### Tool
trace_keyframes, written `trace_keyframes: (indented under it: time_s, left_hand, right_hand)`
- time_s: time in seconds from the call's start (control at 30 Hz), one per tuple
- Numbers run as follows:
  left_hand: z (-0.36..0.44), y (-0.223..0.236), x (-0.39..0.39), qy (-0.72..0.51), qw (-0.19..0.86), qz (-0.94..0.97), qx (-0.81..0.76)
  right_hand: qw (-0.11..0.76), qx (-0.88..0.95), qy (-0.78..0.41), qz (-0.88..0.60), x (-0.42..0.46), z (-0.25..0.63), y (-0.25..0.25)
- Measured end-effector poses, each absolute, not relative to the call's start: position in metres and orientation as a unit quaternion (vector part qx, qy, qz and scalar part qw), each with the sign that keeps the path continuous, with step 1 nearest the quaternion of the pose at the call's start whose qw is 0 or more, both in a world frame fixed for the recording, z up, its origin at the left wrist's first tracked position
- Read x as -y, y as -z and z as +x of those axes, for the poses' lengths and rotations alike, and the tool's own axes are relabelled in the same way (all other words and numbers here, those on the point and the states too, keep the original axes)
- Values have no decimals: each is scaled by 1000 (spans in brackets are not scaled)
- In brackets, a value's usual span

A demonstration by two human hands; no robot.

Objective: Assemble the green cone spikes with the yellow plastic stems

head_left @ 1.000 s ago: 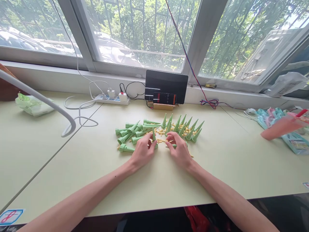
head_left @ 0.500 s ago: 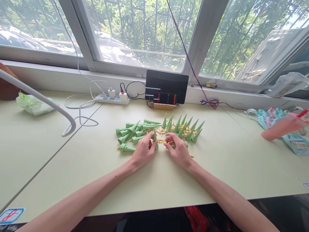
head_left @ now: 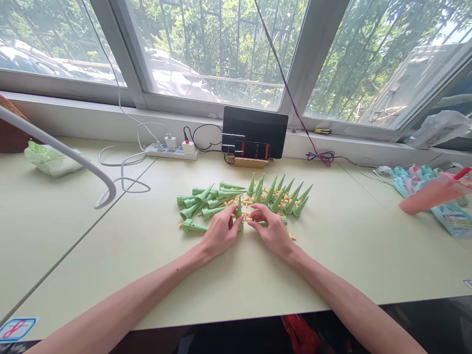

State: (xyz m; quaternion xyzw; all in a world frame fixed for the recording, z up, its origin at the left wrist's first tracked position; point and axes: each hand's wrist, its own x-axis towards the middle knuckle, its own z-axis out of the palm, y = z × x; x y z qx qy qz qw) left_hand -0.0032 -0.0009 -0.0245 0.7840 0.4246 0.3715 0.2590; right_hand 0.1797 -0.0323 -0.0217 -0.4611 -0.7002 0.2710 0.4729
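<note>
My left hand (head_left: 221, 228) is closed around a green plastic cone-shaped spike (head_left: 239, 207), which stands point up with its wide end low near the table. Just to its right, my right hand (head_left: 272, 227) is in a pinch, its fingertips at a small yellow peg (head_left: 246, 217) facing the cone; the grip itself is partly hidden. Several more green spikes (head_left: 201, 200) lie in a loose pile left of and behind my left hand. Others stand upright in a cluster (head_left: 276, 199) behind my right hand, with small yellow pegs (head_left: 292, 236) scattered among and beside them.
Behind the spikes, a black tablet (head_left: 254, 130) and a phone (head_left: 252, 150) lean on a stand. A power strip (head_left: 173, 151) with cables is at the back left. A pink cup (head_left: 429, 194) lies tilted at the right. A white curved tube (head_left: 73, 155) crosses the left side.
The green cone in my left hand has shifted slightly to the right and lower. My right fingertips have moved a little left, closer to the cone.
</note>
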Motion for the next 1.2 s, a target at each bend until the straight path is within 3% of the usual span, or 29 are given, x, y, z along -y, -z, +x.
trace_keyframes:
  time_s: [1.2]
  left_hand:
    - [-4,11,7,-353,241,826,-367]
  right_hand:
    - [475,699,-275,-459,29,183,26]
